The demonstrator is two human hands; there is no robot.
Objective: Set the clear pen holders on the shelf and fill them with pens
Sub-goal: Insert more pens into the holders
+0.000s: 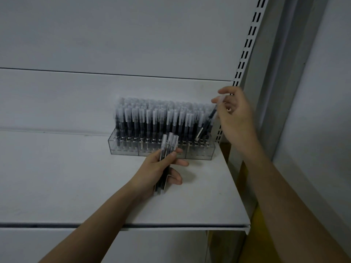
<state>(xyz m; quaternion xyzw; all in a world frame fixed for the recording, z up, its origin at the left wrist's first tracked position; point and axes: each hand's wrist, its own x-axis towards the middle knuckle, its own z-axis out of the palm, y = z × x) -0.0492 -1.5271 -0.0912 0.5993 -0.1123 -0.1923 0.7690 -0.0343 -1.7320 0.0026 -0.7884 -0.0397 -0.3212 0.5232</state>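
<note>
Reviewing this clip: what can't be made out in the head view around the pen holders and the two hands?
- Lower ends of the bundle of pens: covered by the left hand.
- Free slots in the clear pen holders: hidden behind the packed pens, too small.
- Tip of the single pen pinched by the right hand: lost among neighbouring pens.
- Print on the pens: blurred.

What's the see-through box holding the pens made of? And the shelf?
The pen holder looks like clear hard plastic, perhaps acrylic: you see the pens through its glossy walls. The shelf looks like matte white painted metal, judging by its thin folded front edge.
</note>
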